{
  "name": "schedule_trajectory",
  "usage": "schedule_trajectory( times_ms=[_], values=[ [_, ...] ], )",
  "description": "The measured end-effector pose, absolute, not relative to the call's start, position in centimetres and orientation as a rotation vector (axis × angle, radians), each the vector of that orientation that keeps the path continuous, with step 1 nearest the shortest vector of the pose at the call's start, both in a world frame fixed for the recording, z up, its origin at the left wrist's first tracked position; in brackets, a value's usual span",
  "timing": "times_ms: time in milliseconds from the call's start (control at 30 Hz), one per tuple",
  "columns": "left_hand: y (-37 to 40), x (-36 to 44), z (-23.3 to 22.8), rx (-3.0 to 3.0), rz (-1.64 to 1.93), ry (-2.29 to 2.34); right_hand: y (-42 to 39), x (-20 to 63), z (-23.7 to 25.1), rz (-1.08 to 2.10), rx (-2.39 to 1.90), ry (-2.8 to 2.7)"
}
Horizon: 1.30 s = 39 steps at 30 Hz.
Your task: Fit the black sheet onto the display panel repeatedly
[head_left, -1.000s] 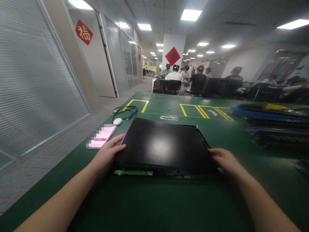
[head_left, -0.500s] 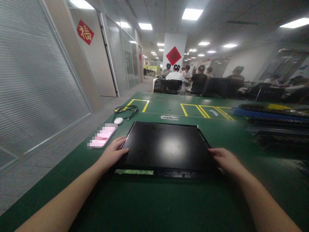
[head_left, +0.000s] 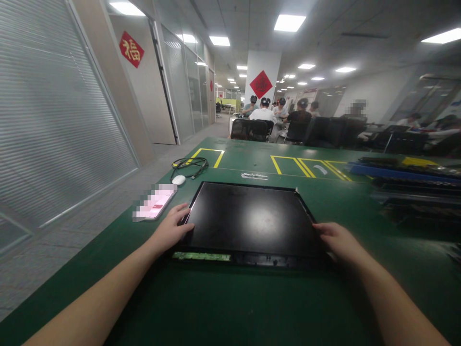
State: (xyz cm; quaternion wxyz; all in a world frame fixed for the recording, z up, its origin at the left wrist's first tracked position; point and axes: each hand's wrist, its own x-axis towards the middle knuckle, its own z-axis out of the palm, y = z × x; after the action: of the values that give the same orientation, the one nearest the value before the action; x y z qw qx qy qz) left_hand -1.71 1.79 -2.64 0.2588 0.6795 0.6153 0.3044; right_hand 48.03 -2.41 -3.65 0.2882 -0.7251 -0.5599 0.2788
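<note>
On the green table (head_left: 230,307), the black display panel (head_left: 248,216) lies face up between my hands. My left hand (head_left: 176,228) has its thumb over the left edge, fingers alongside; I can't tell whether they pinch. My right hand (head_left: 334,240) pinches the right edge. Left and beyond are a lit phone (head_left: 157,204) and a coiled black cable (head_left: 193,175). A green circuit board (head_left: 201,256) lines the panel's near side; a white oval object (head_left: 178,180) sits by the cable.
</note>
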Motion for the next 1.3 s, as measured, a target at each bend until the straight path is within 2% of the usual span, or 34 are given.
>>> schedule_trajectory(
  times_ms=[467, 833, 1300],
  values=[
    [1.8, -1.7, -2.3, 2.035, 0.762, 1.712, -2.2, 48.1, -4.0, 0.709, -1.951, -1.504],
    [-0.1, -1.3, -0.7, 2.238, 0.603, 1.505, -2.5, 47.7, -3.7, 0.668, -1.951, -1.537],
    [1.6, -2.0, -1.5, 2.346, 0.595, 1.72, -2.4, 48.0, -3.8, 0.7, -1.959, -1.513]
  ],
)
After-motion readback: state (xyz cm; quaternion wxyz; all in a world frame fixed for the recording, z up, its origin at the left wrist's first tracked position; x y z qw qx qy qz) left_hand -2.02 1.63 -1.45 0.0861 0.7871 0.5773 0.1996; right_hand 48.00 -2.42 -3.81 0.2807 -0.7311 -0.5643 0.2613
